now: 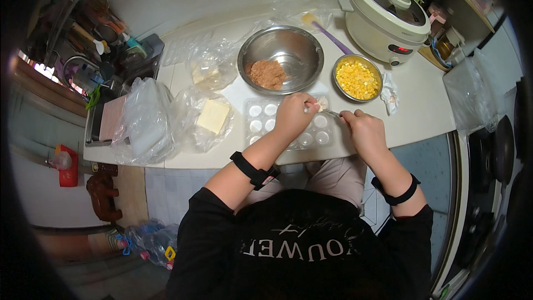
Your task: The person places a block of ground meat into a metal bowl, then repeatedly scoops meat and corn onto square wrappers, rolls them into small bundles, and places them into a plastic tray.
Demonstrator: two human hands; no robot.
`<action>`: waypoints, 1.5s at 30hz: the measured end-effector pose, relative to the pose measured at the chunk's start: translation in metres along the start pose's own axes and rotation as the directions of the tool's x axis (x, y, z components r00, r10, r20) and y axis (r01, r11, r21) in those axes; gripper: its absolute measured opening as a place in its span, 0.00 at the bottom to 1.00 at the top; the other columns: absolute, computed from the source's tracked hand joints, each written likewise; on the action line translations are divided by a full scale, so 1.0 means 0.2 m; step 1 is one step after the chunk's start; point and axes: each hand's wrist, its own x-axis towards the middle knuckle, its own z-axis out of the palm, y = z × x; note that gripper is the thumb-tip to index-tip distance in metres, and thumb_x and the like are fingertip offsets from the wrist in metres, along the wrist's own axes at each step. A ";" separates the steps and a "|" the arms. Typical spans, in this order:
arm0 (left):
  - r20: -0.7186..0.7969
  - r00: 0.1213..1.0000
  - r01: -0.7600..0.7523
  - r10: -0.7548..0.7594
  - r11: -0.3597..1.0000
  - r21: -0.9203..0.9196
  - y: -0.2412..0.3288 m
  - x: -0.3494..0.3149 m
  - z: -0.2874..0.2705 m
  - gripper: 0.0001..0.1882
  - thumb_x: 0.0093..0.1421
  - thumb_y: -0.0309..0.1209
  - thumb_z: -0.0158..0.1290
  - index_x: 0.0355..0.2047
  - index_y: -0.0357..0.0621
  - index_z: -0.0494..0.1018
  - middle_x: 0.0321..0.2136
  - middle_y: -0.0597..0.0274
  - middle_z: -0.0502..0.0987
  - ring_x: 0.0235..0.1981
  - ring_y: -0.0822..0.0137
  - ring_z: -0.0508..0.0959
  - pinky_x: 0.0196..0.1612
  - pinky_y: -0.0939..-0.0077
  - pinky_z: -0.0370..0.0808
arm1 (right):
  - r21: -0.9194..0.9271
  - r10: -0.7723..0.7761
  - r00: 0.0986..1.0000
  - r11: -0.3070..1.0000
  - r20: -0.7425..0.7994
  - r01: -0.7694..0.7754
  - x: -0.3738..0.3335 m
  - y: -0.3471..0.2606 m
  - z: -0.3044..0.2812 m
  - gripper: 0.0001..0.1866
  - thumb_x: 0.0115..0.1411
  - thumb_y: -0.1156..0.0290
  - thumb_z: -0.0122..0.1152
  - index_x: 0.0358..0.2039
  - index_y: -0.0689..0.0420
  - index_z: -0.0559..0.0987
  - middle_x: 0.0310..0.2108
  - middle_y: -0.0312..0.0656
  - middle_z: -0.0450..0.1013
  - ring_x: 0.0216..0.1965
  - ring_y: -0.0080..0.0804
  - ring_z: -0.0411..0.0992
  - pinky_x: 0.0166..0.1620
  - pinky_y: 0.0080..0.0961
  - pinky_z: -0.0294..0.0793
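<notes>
My left hand (297, 114) pinches a small pale wrapper (322, 103), seemingly dough, over a clear plastic tray (248, 119) with round hollows. Closed around the handle of a thin metal utensil (332, 113), my right hand (363, 131) points its tip at the wrapper; that tip is too small to make out. Behind the tray stands a steel bowl (302, 50) with pinkish minced filling (267, 74) on its left side. A smaller metal bowl of corn kernels (357, 79) sits to the right. Left of the tray, a stack of square yellowish wrappers (213, 115) lies on plastic film.
A cream electric cooker (386, 19) stands at the back right, beside a brush with a purple handle (332, 38). Crumpled tissue (390, 94) lies right of the corn. Plastic bags (144, 119) cover the counter's left side near the sink. The counter's front edge (222, 165) is close to my body.
</notes>
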 end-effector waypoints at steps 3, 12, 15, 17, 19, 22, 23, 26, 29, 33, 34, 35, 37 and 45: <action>0.033 0.999 0.010 -0.014 0.989 0.146 -0.01 0.02 0.05 0.13 0.49 0.36 0.62 0.29 0.39 0.79 0.27 0.52 0.78 0.33 0.53 0.79 0.38 0.61 0.74 | -0.076 -0.052 0.998 0.996 0.035 0.054 0.03 0.03 0.04 0.04 0.56 0.67 0.57 0.28 0.51 0.79 0.19 0.40 0.70 0.22 0.38 0.74 0.25 0.32 0.72; 0.125 0.984 0.064 -0.127 0.905 0.421 0.04 0.11 0.08 0.13 0.47 0.39 0.61 0.25 0.41 0.80 0.25 0.49 0.79 0.30 0.50 0.80 0.36 0.60 0.76 | -0.172 -0.266 0.962 0.947 0.053 0.271 0.15 0.04 0.04 0.04 0.47 0.73 0.56 0.20 0.54 0.78 0.20 0.41 0.73 0.23 0.35 0.75 0.27 0.29 0.74; 0.118 0.988 0.033 -0.101 0.878 0.477 0.04 0.13 0.09 0.12 0.47 0.39 0.61 0.23 0.42 0.80 0.24 0.49 0.79 0.29 0.50 0.80 0.35 0.59 0.76 | -0.193 -0.326 0.944 0.924 0.057 0.331 0.17 0.02 0.02 0.04 0.46 0.73 0.56 0.18 0.55 0.78 0.19 0.41 0.73 0.23 0.34 0.76 0.27 0.27 0.74; 0.102 0.991 0.026 -0.088 0.868 0.496 0.04 0.13 0.11 0.12 0.47 0.39 0.61 0.23 0.41 0.80 0.24 0.49 0.79 0.28 0.50 0.80 0.35 0.59 0.76 | -0.203 -0.314 0.944 0.922 0.107 0.329 0.17 0.01 -0.02 0.04 0.46 0.73 0.56 0.20 0.55 0.78 0.19 0.42 0.73 0.24 0.35 0.76 0.28 0.28 0.74; 0.086 0.991 0.041 -0.098 0.862 0.506 0.04 0.12 0.11 0.13 0.48 0.39 0.61 0.23 0.41 0.80 0.24 0.49 0.79 0.28 0.50 0.80 0.35 0.59 0.76 | -0.210 -0.254 0.947 0.933 0.197 0.293 0.15 0.00 -0.07 0.04 0.48 0.73 0.56 0.24 0.55 0.79 0.21 0.43 0.72 0.25 0.37 0.75 0.29 0.30 0.74; 0.085 0.990 0.057 -0.115 0.862 0.504 0.04 0.10 0.11 0.13 0.49 0.40 0.61 0.24 0.40 0.80 0.26 0.49 0.79 0.29 0.50 0.80 0.36 0.58 0.76 | -0.181 -0.207 0.973 0.958 0.097 0.222 0.08 0.04 -0.20 0.06 0.49 0.74 0.57 0.29 0.53 0.80 0.21 0.42 0.72 0.25 0.38 0.75 0.28 0.31 0.73; 0.087 0.991 0.040 -0.098 0.861 0.507 0.05 0.09 0.11 0.14 0.49 0.40 0.60 0.25 0.40 0.80 0.27 0.49 0.79 0.30 0.51 0.80 0.36 0.59 0.76 | -0.136 -0.145 0.987 0.979 0.066 0.153 0.06 0.07 -0.24 0.07 0.51 0.74 0.57 0.31 0.53 0.80 0.21 0.42 0.71 0.24 0.39 0.74 0.28 0.32 0.73; 0.060 0.997 0.012 -0.046 0.878 0.479 0.06 0.05 0.06 0.15 0.50 0.39 0.60 0.28 0.39 0.78 0.29 0.49 0.79 0.33 0.52 0.79 0.38 0.58 0.75 | 0.027 -0.003 0.998 1.000 -0.056 0.005 -0.01 0.12 -0.27 0.09 0.55 0.74 0.58 0.38 0.53 0.80 0.23 0.44 0.71 0.24 0.42 0.73 0.29 0.35 0.72; -0.054 0.988 -0.116 0.143 0.933 0.341 0.06 -0.03 -0.04 0.12 0.52 0.35 0.59 0.29 0.38 0.74 0.29 0.51 0.78 0.32 0.53 0.78 0.36 0.61 0.74 | 0.226 0.088 0.986 0.973 -0.140 -0.054 -0.09 0.16 -0.17 0.11 0.61 0.74 0.55 0.43 0.57 0.79 0.25 0.46 0.70 0.24 0.44 0.72 0.29 0.35 0.71; -0.027 0.998 0.061 -0.060 0.998 0.031 -0.06 -0.23 -0.32 0.06 0.54 0.28 0.58 0.30 0.39 0.75 0.25 0.58 0.76 0.27 0.65 0.76 0.33 0.71 0.73 | 0.410 0.207 0.967 0.903 -0.150 -0.130 -0.18 0.21 0.04 0.11 0.64 0.76 0.50 0.45 0.58 0.78 0.25 0.47 0.70 0.23 0.41 0.69 0.29 0.30 0.70; -0.027 0.993 0.113 -0.114 0.993 -0.014 -0.11 -0.28 -0.41 0.05 0.54 0.26 0.57 0.31 0.39 0.75 0.24 0.60 0.76 0.26 0.69 0.74 0.33 0.75 0.73 | 0.449 0.210 0.961 0.887 -0.179 -0.111 -0.19 0.22 0.09 0.11 0.64 0.76 0.49 0.45 0.58 0.78 0.25 0.46 0.70 0.23 0.39 0.69 0.29 0.29 0.69; -0.092 0.980 0.181 -0.177 0.982 0.046 -0.17 -0.31 -0.49 0.05 0.54 0.26 0.57 0.31 0.39 0.75 0.24 0.62 0.76 0.26 0.71 0.74 0.33 0.76 0.72 | 0.488 0.238 0.954 0.864 -0.185 -0.121 -0.20 0.23 0.13 0.12 0.65 0.76 0.49 0.45 0.59 0.78 0.24 0.45 0.69 0.22 0.37 0.68 0.29 0.29 0.69; -0.257 0.943 0.245 -0.212 0.964 0.101 -0.32 -0.35 -0.62 0.06 0.54 0.26 0.58 0.31 0.39 0.75 0.24 0.61 0.76 0.26 0.71 0.74 0.33 0.76 0.72 | 0.551 0.290 0.940 0.821 -0.178 -0.149 -0.21 0.23 0.21 0.12 0.66 0.75 0.46 0.45 0.61 0.77 0.23 0.43 0.67 0.22 0.31 0.67 0.28 0.26 0.68; -0.347 0.933 0.216 -0.094 0.918 0.333 -0.67 -0.37 -0.68 0.10 0.46 0.25 0.63 0.29 0.39 0.74 0.27 0.59 0.70 0.26 0.64 0.71 0.31 0.71 0.70 | 0.617 0.310 0.934 0.774 -0.179 -0.139 -0.19 0.25 0.36 0.13 0.67 0.74 0.45 0.45 0.63 0.77 0.23 0.42 0.69 0.22 0.28 0.67 0.29 0.24 0.68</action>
